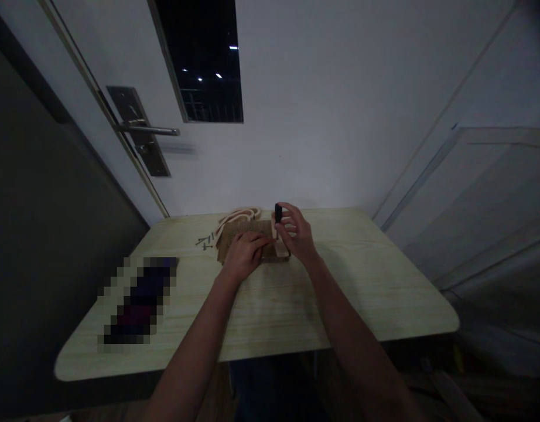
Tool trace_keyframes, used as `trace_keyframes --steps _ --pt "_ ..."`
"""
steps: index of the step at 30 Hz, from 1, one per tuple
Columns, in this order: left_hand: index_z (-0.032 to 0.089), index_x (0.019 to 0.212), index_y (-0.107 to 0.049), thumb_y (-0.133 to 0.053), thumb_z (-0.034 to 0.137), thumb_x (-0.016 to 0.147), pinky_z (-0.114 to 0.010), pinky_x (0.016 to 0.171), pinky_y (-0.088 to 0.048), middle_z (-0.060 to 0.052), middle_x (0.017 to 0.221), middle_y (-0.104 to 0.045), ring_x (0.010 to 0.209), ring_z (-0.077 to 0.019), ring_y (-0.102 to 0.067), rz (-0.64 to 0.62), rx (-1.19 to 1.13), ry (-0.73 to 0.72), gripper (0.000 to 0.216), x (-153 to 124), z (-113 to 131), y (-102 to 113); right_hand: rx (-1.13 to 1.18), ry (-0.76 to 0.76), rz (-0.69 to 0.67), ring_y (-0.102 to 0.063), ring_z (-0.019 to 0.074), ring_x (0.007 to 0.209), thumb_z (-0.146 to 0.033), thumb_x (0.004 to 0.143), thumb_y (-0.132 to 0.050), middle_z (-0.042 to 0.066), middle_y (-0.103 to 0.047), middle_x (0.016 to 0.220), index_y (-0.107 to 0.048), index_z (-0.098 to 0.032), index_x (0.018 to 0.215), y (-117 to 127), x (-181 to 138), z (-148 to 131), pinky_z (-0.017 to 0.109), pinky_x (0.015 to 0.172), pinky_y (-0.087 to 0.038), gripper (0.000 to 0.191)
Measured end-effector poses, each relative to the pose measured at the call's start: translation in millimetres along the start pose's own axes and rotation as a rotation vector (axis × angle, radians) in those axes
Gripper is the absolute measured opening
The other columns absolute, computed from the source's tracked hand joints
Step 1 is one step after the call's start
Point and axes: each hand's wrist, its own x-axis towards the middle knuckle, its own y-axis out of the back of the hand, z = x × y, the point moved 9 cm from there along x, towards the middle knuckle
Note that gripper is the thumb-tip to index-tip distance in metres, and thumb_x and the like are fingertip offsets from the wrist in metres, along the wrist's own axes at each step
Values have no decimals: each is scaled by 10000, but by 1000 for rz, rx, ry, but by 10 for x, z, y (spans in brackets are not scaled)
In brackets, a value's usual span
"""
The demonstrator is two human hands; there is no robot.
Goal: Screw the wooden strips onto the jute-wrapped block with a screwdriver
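My right hand (297, 233) is closed around the black handle of a screwdriver (278, 213), held upright. Its lower end points down at a pale wooden strip (280, 248) on the right side of a brown, cardboard-like block (227, 235). My left hand (245, 253) lies over the block, its forefinger stretched out to the right, close to the screwdriver's lower end. Whether a screw stands under the tip is too small and dim to tell. Curved pale wooden pieces (239, 212) lie behind the block. Several small metal screws (204, 240) lie to its left.
The light wooden table (270, 322) stands against a white door (323, 117) with a metal handle (151, 130) and a dark window (204, 58). A blurred-out dark object (140, 302) lies on the table's left side.
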Motion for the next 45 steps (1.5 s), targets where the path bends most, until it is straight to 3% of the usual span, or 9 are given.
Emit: trace_keyframes --steps 4,10,19,26,34,41,45 --pt "253 1143 -660 -469 132 865 -422 907 -437 -64 1061 -677 1030 -231 -595 -1 2 -3 358 -2 1 -6 -1 26 14 -620 143 778 -418 828 -613 60 -613 1108 -500 -311 1264 8 1 -50 277 615 -584 463" --pt "273 1163 -641 -480 119 869 -427 917 -427 -42 1102 -668 1059 -228 -585 -1 -18 -10 369 -10 0 -5 80 19 -39 -659 165 895 -425 888 -526 65 -630 1106 -455 -315 1293 -21 -3 -37 300 694 -591 425" --pt "268 1161 -641 -481 121 878 -428 900 -429 -52 1062 -678 1031 -230 -592 3 -7 -8 357 -3 20 13 8 14 29 -626 160 825 -422 808 -641 52 -603 1085 -492 -331 1232 25 10 18 290 622 -590 459" --pt "278 1173 -635 -477 117 869 -427 915 -420 -42 1114 -661 1069 -229 -577 -18 -8 6 378 -17 -14 -25 140 13 -32 -657 180 955 -438 886 -537 75 -642 1096 -458 -286 1274 -15 3 -5 333 771 -587 424" --pt "265 1163 -643 -476 128 877 -419 908 -427 -50 1085 -669 1043 -225 -584 -5 -3 2 359 -12 -10 -16 47 27 36 -644 150 819 -397 813 -637 46 -638 1023 -507 -307 1226 24 11 -20 252 614 -569 442" --pt "266 1152 -649 -479 114 867 -413 904 -428 -50 1071 -672 1033 -221 -583 5 -2 -7 364 -10 -2 -10 137 19 1 -663 176 921 -410 853 -581 63 -661 1039 -432 -294 1266 -11 0 -4 315 748 -582 455" --pt "275 1159 -641 -479 114 869 -414 903 -430 -41 1078 -670 1035 -215 -582 9 -12 -11 368 -13 -8 -20 77 11 23 -656 166 870 -399 828 -614 59 -644 1058 -462 -309 1275 5 10 39 280 667 -587 480"
